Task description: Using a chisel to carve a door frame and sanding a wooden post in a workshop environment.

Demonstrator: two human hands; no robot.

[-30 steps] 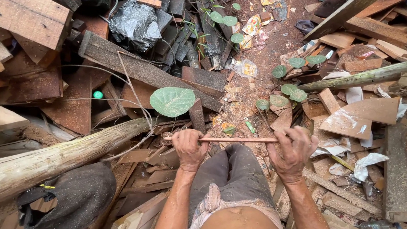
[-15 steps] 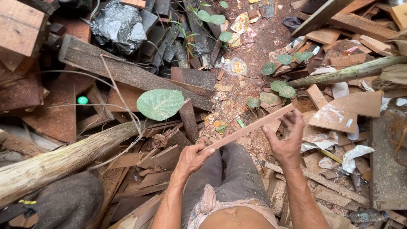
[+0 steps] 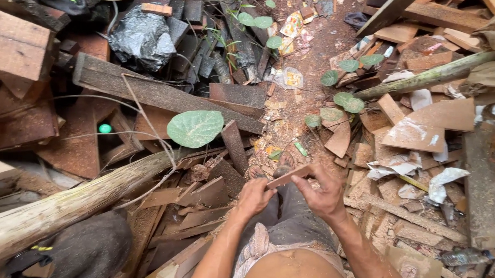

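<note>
Both of my hands hold a thin reddish wooden stick (image 3: 289, 175) in front of my knees. My left hand (image 3: 254, 197) grips its near left end. My right hand (image 3: 323, 195) pinches it toward the right end, fingers curled over the top. The stick looks short from here, pointing away from me. Below the hands are my grey trousers (image 3: 287, 223) and my feet among wood scraps.
A thick pale log (image 3: 78, 202) lies at the left, a green-grey pole (image 3: 428, 76) at the right. Broken boards, wood offcuts and paper litter cover the ground. A large green leaf (image 3: 195, 128) and black plastic sheeting (image 3: 140, 38) lie ahead. A dark sack (image 3: 80, 257) is at bottom left.
The stick was held crosswise between widely spread hands; it has turned end-on and both hands have come close together on it.
</note>
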